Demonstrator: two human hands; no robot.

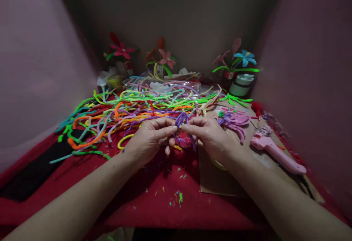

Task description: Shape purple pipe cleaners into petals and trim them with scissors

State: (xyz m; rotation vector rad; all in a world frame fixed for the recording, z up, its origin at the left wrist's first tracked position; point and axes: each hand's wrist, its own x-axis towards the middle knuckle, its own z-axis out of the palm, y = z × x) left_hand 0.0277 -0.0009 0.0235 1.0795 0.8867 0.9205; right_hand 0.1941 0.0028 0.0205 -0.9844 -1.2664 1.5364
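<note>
Purple pipe cleaners (181, 119), bent into narrow loops, are held up over the front of the table between my two hands. My left hand (154, 134) pinches them from the left, thumb and forefinger pressed together. From the right, my right hand (210, 133) grips the same piece with its thumb and forefinger, the fingertips of both hands almost meeting. Purple ends hang down below the fingers. Behind the hands lies a wide heap of loose pipe cleaners (137, 114) in many colours. A bundle of pink and purple looped pipe cleaners (236, 120) rests right of my right hand.
A pink glue gun (277, 151) lies on a cardboard sheet (220, 184) at the right. Pipe-cleaner flowers (244, 58) in bottles and a pale green lidded jar (242, 85) stand along the back wall. Coloured scraps (180, 197) dot the red cloth (154, 211).
</note>
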